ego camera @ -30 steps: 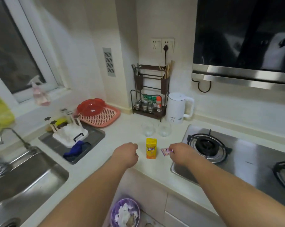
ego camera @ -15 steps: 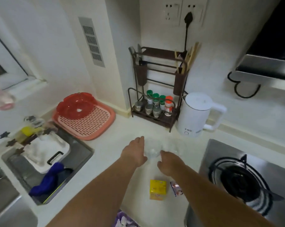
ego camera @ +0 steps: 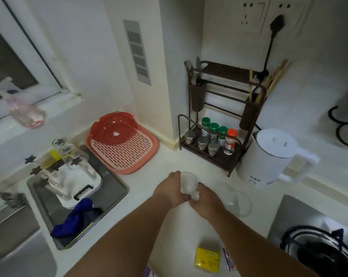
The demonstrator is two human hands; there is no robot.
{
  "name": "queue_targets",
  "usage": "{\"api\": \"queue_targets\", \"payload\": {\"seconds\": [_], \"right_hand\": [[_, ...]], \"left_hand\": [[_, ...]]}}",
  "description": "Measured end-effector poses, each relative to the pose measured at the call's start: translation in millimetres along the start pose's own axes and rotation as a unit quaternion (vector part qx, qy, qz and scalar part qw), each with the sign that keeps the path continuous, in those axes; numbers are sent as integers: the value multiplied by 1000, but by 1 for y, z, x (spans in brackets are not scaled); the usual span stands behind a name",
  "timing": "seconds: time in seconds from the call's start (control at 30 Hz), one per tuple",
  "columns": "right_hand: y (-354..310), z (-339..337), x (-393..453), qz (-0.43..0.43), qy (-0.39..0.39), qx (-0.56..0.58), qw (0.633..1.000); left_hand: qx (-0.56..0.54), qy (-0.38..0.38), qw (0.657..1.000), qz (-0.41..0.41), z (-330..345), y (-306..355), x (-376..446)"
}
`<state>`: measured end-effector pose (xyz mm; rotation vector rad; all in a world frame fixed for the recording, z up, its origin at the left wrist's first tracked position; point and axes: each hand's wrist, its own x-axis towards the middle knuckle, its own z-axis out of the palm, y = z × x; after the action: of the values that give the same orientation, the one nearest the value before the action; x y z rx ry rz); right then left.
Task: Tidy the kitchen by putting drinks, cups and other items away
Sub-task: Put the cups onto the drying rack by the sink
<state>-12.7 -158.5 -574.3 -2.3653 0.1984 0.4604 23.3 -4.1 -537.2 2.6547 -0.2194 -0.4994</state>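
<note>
A clear glass cup (ego camera: 188, 182) is lifted a little above the white counter, tilted toward me. My left hand (ego camera: 170, 191) grips its left side and my right hand (ego camera: 204, 199) holds its base from the right. A second clear glass cup (ego camera: 236, 200) stands on the counter just right of my right hand. Near the counter's front edge stands a small yellow drink carton (ego camera: 207, 259), with a small pink packet (ego camera: 228, 259) lying beside it.
A white kettle (ego camera: 269, 156) and a brown spice rack (ego camera: 213, 134) stand at the back. A pink drain tray (ego camera: 127, 152) carries a red bowl (ego camera: 113, 126). A white cup rack (ego camera: 77, 180) sits in a grey tray (ego camera: 109, 188) left. Gas stove (ego camera: 316, 242) right.
Both hands moved forward from the carton and packet to the glasses, closed on the left glass and lifted it. The camera has tilted down and come closer to the counter.
</note>
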Motion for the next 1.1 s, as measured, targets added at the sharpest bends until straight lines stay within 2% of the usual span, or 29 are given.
{"api": "queue_targets", "payload": {"seconds": [0.17,0.3,0.5,0.67,0.8,1.03,1.1], "right_hand": [[-83,15,9,-117,-42,68,990],[-161,42,5,-189,-106,117,969],[-252,74,15,-254,-64,54,963],[-306,95,34,-341,-14,-30,940],[-339,113,48,-338,-2,-68,939],[-366,144,67,-349,16,-128,928],[-369,153,73,-348,25,-147,926]], "left_hand": [[-76,69,988,-114,-69,-47,-35],[-191,120,958,-176,-114,-103,-72],[-413,223,847,-248,-123,-200,-77],[-525,274,763,-261,-148,-221,-83],[-598,269,707,-264,-162,-244,-71],[-708,146,612,-322,-154,-286,-52],[-716,124,606,-324,-150,-293,-48]]}}
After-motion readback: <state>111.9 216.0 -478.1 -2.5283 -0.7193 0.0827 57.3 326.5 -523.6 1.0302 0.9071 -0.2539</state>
